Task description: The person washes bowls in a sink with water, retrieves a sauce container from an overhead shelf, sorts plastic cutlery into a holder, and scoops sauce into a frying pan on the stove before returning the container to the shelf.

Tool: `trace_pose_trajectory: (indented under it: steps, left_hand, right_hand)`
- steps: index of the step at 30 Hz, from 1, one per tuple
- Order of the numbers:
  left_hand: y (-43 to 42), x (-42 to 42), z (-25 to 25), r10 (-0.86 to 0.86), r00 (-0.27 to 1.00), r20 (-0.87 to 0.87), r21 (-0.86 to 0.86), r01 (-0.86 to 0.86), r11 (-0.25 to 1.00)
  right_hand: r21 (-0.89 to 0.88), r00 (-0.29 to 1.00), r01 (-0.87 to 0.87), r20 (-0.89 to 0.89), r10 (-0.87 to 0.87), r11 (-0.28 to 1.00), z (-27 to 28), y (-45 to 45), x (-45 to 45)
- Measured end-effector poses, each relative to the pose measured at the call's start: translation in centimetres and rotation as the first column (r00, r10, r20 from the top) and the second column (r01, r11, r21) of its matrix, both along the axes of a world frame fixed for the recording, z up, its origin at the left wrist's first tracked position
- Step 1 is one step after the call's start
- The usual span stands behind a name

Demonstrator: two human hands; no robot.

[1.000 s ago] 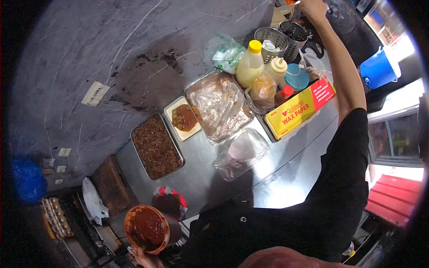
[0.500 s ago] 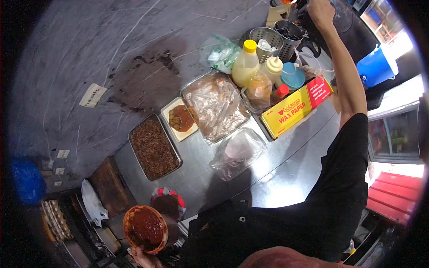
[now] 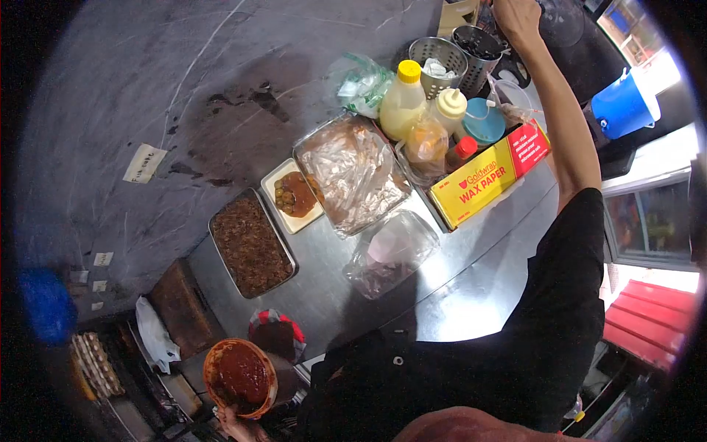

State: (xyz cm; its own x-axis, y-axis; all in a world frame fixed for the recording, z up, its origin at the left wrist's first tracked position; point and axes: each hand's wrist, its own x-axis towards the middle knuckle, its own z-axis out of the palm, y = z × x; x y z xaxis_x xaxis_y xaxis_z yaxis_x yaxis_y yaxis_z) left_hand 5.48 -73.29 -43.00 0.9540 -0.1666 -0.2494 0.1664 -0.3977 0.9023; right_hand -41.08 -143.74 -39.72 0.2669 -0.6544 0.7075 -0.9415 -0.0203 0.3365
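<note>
At the lower left, my left hand (image 3: 237, 426) grips the rim of an orange-edged tub (image 3: 274, 383). Thick red-brown sauce (image 3: 241, 376) lies inside, and the tub tilts so its mouth faces up. My right arm stretches to the top right, where my right hand (image 3: 518, 20) is curled beside the perforated metal utensil holders (image 3: 477, 62). Its fingertips are partly cut off by the frame edge, and what they hold is hidden. Just beyond the tub is a dark round container with a red and white rim (image 3: 300, 331).
On the steel counter stand a tray of dark chopped food (image 3: 250, 247), a white dish with sauce (image 3: 291, 221), a plastic-covered tray (image 3: 353, 169), a clear plastic bag (image 3: 390, 258), a yellow-capped bottle (image 3: 403, 103) and a wax paper box (image 3: 479, 184). A blue cooler (image 3: 622, 107) is at right.
My right hand has shifted slightly left at the top edge. The left hand and the tub stay nearly where they were.
</note>
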Motion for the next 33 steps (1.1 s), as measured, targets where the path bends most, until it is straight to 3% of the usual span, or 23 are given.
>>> trace_pose_trajectory:
  steps: [2, 5, 8, 11, 14, 17, 21, 22, 25, 26, 27, 29, 30, 33]
  left_hand:
    - [-0.1, 0.0, 0.0, 0.005, 1.000, -0.007, 0.004, -0.005, 1.000]
    - [-0.3, 0.0, -0.1, 0.009, 1.000, -0.005, 0.004, -0.009, 1.000]
    - [-0.4, 0.1, -0.1, 0.013, 1.000, 0.002, 0.007, -0.013, 1.000]
    - [-0.5, 0.1, -0.1, 0.014, 1.000, 0.001, 0.007, -0.014, 1.000]
    - [-0.7, 0.0, -0.2, 0.019, 1.000, 0.005, 0.005, -0.019, 1.000]
    - [-0.8, -0.2, -0.2, 0.026, 1.000, 0.004, 0.001, -0.026, 1.000]
    - [-0.9, -0.3, -0.2, 0.031, 1.000, 0.004, -0.002, -0.031, 1.000]
    - [-0.9, -0.4, -0.2, 0.033, 0.999, 0.003, -0.002, -0.033, 0.999]
    - [-1.1, -0.4, -0.2, 0.037, 0.999, 0.010, -0.002, -0.037, 0.999]
    - [-1.2, -0.4, -0.3, 0.038, 0.999, 0.012, -0.003, -0.038, 0.999]
    - [-1.1, -0.4, -0.1, 0.038, 0.999, 0.009, 0.000, -0.038, 0.999]
    - [-1.3, -0.4, -0.3, 0.039, 0.999, 0.006, -0.001, -0.039, 0.999]
    - [-1.3, -0.3, -0.2, 0.039, 0.999, 0.006, 0.003, -0.039, 0.999]
    - [-1.5, -0.3, -0.2, 0.042, 0.999, 0.006, 0.001, -0.042, 0.999]
  right_hand:
    - [-0.094, 1.000, -0.017, 0.020, 0.019, 0.995, -1.0, -2.0, -1.0]
    - [0.107, 0.999, 0.040, -0.023, -0.037, 0.994, 1.0, 1.2, 0.7]
    - [0.133, 0.999, 0.025, 0.029, -0.029, 0.991, 1.3, 2.4, 1.5]
    - [-0.027, 0.998, -0.022, 0.066, 0.023, 0.999, -1.2, -0.2, 0.1]
    - [-0.037, 0.996, -0.069, 0.048, 0.071, 0.997, -4.3, -3.3, -1.9]
    - [0.416, 0.952, 0.061, 0.248, -0.177, 0.907, -5.0, -3.3, -2.5]
    - [0.689, 0.869, -0.037, 0.379, -0.317, 0.724, -8.2, -5.8, -4.9]
    - [0.685, 0.880, -0.128, 0.412, -0.237, 0.717, -9.0, -5.6, -5.0]
    - [0.688, 0.810, -0.265, 0.539, -0.230, 0.676, -8.5, -7.0, -5.8]
    - [0.631, 0.791, -0.277, 0.578, -0.200, 0.725, -8.0, -7.4, -6.9]
    - [0.509, 0.866, -0.178, 0.487, -0.111, 0.842, -7.7, -7.5, -7.9]
    - [0.618, 0.811, -0.146, 0.522, -0.265, 0.773, -7.0, -7.5, -9.3]
    - [0.718, 0.704, -0.239, 0.591, -0.393, 0.653, -6.6, -7.3, -9.6]
    - [0.741, 0.564, -0.376, 0.659, -0.497, 0.556, -6.1, -4.9, -8.4]
